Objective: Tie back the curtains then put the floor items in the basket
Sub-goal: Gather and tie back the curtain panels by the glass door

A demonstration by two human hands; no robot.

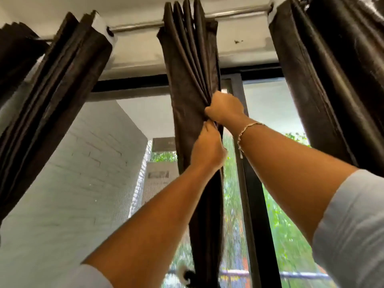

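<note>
The middle curtain (193,80) hangs from the rod (239,12) and is bunched into one thick bundle of folds, and both hands have hold of it. I see no tie around it where the hands are, so I think the tying job is only part way done. Far below the fingers (208,125), a small black and white thing (186,275) sits by the curtain. It may be a tie, but I cannot tell. The left curtain (62,84), off to the left of the fingers, and the right curtain (332,80), off to their right, are bunched too, but I cannot see if they are tied. The floor items and the basket are not in view, so that part looks all left to do. The right hand (225,110) is the top one, with a bracelet (247,129) on its wrist, and its fingers are curled tight round the folds. The left hand (207,150) is just under it, almost touching, and its fingers pinch the curtain's edge. Both arms reach up, nearly straight. The window (280,183) is behind the fingers.
</note>
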